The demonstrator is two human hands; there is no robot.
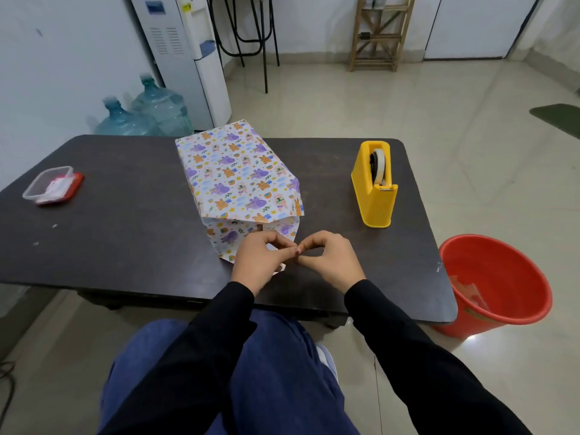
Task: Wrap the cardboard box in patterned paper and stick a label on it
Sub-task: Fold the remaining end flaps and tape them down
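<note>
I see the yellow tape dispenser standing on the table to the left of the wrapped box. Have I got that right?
Not quite. The head view shows the yellow tape dispenser standing on the table to the right of the wrapped box, not the left.

Bare tabletop (329, 183) lies open between wrapped box (235, 171) and tape dispenser (373, 189) (lidded container (50, 185) far left).

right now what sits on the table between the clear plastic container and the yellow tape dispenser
The box wrapped in patterned paper stands between them, roughly midway, as the head view shows.
</note>
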